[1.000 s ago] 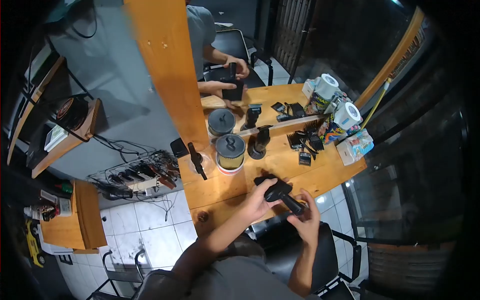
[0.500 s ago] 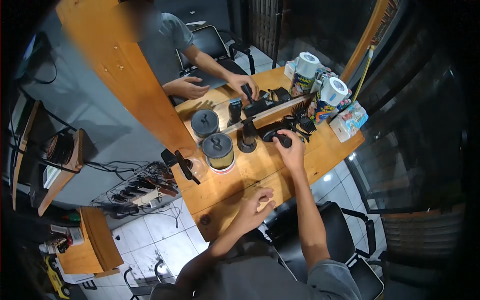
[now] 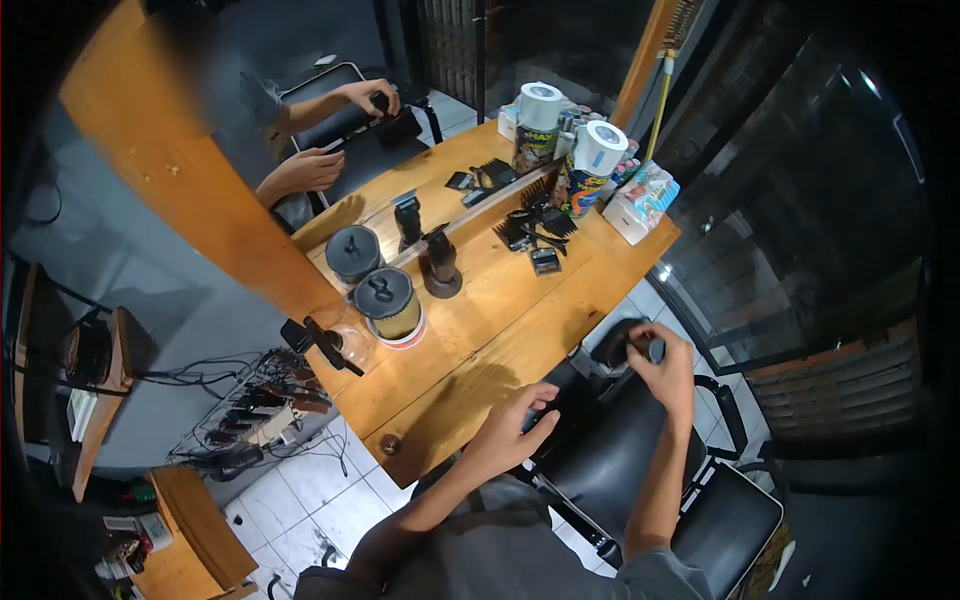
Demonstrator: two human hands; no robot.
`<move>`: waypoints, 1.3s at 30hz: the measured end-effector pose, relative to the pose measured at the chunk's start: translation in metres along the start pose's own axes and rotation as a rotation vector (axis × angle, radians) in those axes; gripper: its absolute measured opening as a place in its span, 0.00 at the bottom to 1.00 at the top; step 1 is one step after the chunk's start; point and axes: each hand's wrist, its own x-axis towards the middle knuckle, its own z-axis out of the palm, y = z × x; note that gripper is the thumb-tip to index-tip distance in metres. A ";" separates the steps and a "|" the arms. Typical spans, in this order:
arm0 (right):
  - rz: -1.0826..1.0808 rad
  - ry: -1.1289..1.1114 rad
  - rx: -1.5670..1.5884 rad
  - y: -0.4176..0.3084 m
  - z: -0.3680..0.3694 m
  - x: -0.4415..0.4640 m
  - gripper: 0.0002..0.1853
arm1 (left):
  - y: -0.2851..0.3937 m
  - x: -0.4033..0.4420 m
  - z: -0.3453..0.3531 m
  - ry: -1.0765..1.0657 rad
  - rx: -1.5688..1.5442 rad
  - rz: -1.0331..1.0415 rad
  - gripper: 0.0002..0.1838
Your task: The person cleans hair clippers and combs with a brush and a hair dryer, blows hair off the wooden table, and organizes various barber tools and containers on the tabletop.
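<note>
Over the black padded chair (image 3: 610,470), to the right of the table's front edge, my right hand (image 3: 668,365) is closed around a dark oval brush (image 3: 615,343). The brush's far side shows past my fingers; its grip is partly covered. My left hand (image 3: 512,432) hovers by the table's near edge, fingers loosely bent and apart, holding nothing. On the wooden table (image 3: 480,370), a black hair clipper (image 3: 439,255) stands upright in a round dark base. Several black clipper guards (image 3: 535,222) lie near the mirror, with a small black attachment (image 3: 545,262) beside them.
A lidded container (image 3: 390,305) and a clear bottle with a black top (image 3: 340,345) stand at the table's left. Toward the back right are a spray can (image 3: 590,175) with a white roll on top and a tissue pack (image 3: 643,203). Cables (image 3: 250,410) hang on the left wall.
My right hand has lifted the brush off the table and carried it right and toward me, over the chair. My left hand stays near the table edge. The view has shifted right.
</note>
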 end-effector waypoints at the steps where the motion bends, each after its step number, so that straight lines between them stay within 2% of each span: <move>1: -0.030 0.049 0.058 -0.008 0.007 0.011 0.10 | 0.002 0.005 0.002 0.003 0.021 0.014 0.20; 3: -0.044 0.096 0.166 0.010 0.038 0.035 0.12 | 0.008 0.014 0.004 0.009 0.044 0.019 0.19; 4: 0.049 0.060 0.355 0.010 0.053 0.044 0.11 | 0.012 0.019 0.005 0.011 0.045 0.013 0.19; 6: 0.056 0.055 0.363 0.016 0.075 0.057 0.11 | 0.014 0.029 0.008 0.014 0.046 0.004 0.18; 9: 0.078 0.037 0.160 0.044 0.058 0.045 0.12 | 0.012 0.039 0.010 0.024 0.040 -0.009 0.18; 11: 0.164 0.028 0.098 0.060 0.020 0.035 0.11 | 0.009 0.045 0.011 0.042 0.021 -0.030 0.18; 12: 0.264 -0.012 -0.026 0.044 -0.003 0.041 0.11 | 0.008 0.051 0.011 0.052 0.036 -0.036 0.18; 14: 0.250 0.066 0.026 0.053 -0.014 0.057 0.10 | 0.006 0.060 0.016 0.063 0.063 -0.059 0.17; 16: 0.084 0.197 0.201 0.063 0.005 0.084 0.10 | 0.008 0.071 0.025 0.038 0.083 -0.084 0.17; 17: 0.027 0.173 0.302 0.086 0.022 0.099 0.11 | 0.009 0.077 0.029 0.024 0.093 -0.097 0.17; 18: 0.067 0.171 0.377 0.075 0.030 0.111 0.12 | 0.010 0.082 0.034 0.015 0.101 -0.095 0.17; 21: 0.068 0.164 0.283 0.093 0.048 0.126 0.13 | 0.010 0.096 0.045 -0.001 0.118 -0.076 0.17; 26: 0.201 0.027 0.004 0.102 -0.017 0.094 0.13 | 0.006 0.109 0.052 0.025 0.085 -0.045 0.17; 29: 0.164 0.105 0.141 0.091 -0.028 0.099 0.11 | -0.003 0.117 0.056 0.028 0.080 -0.077 0.17; 32: 0.001 0.155 0.303 0.093 0.008 0.131 0.12 | 0.000 0.125 0.065 -0.008 0.078 -0.111 0.18; 34: 0.032 0.130 0.343 0.099 0.035 0.147 0.13 | 0.002 0.128 0.068 -0.021 0.105 -0.103 0.18; 39: 0.047 0.087 0.170 0.119 0.025 0.126 0.12 | 0.000 0.120 0.063 -0.035 0.146 -0.088 0.18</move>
